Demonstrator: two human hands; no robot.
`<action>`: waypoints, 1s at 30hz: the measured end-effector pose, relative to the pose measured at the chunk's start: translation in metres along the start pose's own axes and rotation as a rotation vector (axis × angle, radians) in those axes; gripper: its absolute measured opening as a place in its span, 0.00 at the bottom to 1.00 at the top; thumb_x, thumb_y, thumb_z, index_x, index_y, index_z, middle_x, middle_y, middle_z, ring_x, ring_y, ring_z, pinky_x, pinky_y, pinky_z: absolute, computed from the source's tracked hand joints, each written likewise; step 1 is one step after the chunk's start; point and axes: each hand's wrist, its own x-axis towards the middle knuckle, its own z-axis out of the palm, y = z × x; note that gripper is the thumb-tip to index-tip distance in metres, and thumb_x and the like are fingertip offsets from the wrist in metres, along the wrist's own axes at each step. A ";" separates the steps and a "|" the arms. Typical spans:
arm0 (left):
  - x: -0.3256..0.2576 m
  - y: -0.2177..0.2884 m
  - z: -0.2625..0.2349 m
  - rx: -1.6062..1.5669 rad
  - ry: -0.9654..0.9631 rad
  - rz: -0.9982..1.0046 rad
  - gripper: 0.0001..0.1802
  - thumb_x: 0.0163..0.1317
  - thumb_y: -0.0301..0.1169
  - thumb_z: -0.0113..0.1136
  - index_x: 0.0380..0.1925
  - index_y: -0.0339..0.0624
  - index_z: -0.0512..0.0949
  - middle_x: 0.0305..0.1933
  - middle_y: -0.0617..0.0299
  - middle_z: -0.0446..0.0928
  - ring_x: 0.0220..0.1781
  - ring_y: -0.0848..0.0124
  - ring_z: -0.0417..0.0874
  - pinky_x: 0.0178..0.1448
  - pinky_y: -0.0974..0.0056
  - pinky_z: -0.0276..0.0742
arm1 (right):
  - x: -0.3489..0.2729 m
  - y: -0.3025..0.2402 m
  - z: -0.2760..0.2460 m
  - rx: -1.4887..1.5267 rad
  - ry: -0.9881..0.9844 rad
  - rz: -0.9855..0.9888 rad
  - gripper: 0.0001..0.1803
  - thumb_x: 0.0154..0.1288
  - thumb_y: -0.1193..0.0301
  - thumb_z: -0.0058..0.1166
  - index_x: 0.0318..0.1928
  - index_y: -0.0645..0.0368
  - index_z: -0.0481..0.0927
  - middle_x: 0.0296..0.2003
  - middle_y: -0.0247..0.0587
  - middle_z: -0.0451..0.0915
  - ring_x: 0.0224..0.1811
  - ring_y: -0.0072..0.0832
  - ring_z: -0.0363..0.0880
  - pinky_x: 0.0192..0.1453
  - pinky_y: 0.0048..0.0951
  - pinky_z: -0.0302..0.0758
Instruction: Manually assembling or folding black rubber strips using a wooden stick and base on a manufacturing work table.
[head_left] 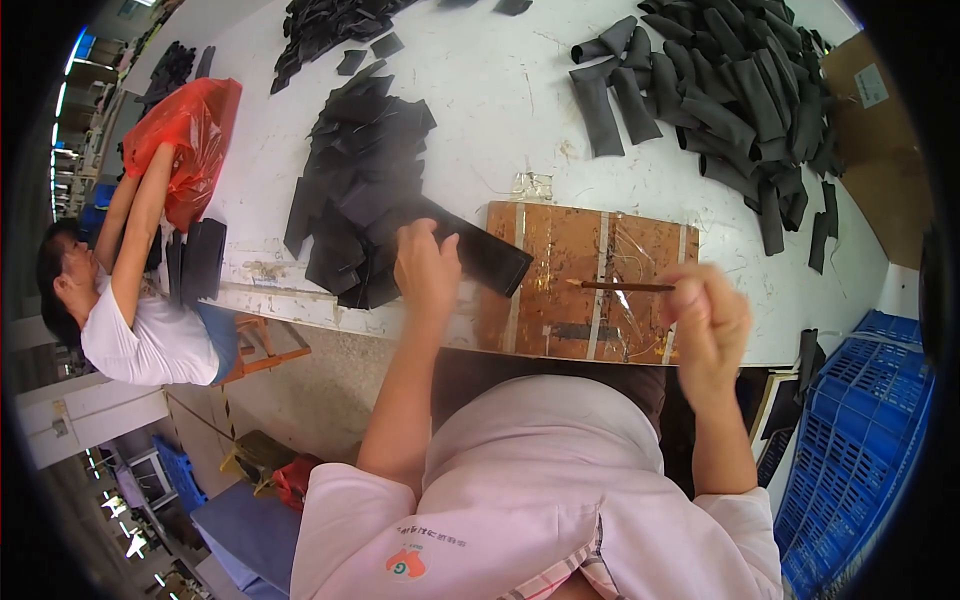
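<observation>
My left hand [428, 265] is closed on a flat black fabric piece [490, 258], its fingers near the left end. The piece slants over the left part of a brown board [640, 235] with strips of clear tape. Pinched in my right hand [712, 318] is a thin dark stick [628, 287] with a lighter pointed tip, perhaps a small brush. Its tip points left above the board, apart from the fabric. Just beyond my left hand lies a loose heap of similar black pieces [365, 165].
Grey-black tubes [735, 85] are piled at the far right beside a cardboard box [880, 150]. More black pieces [325, 30] lie at the back. At left, another person [150, 330] reaches into a red plastic bag [205, 130]. Blue crates [855, 420] stand at right.
</observation>
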 end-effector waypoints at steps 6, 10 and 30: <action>0.010 -0.002 -0.010 -0.124 -0.110 0.133 0.05 0.47 0.21 0.58 0.24 0.34 0.71 0.29 0.53 0.70 0.32 0.57 0.73 0.35 0.60 0.68 | -0.024 0.017 0.048 -0.220 -0.368 -0.235 0.08 0.49 0.76 0.58 0.29 0.64 0.72 0.21 0.43 0.72 0.23 0.36 0.72 0.25 0.33 0.70; 0.005 0.014 -0.041 -0.311 -0.008 0.526 0.06 0.44 0.19 0.58 0.23 0.37 0.71 0.34 0.57 0.70 0.35 0.60 0.72 0.35 0.62 0.69 | 0.000 0.017 0.084 -0.406 -0.110 -0.335 0.15 0.44 0.75 0.62 0.33 0.65 0.72 0.25 0.42 0.74 0.28 0.39 0.73 0.30 0.37 0.71; -0.015 0.028 -0.051 -1.368 -0.428 -0.246 0.10 0.58 0.24 0.53 0.40 0.34 0.73 0.39 0.59 0.74 0.38 0.80 0.72 0.41 0.75 0.68 | 0.005 0.033 0.107 -0.059 -0.017 -0.078 0.09 0.51 0.79 0.56 0.35 0.64 0.76 0.24 0.40 0.71 0.24 0.28 0.71 0.25 0.26 0.67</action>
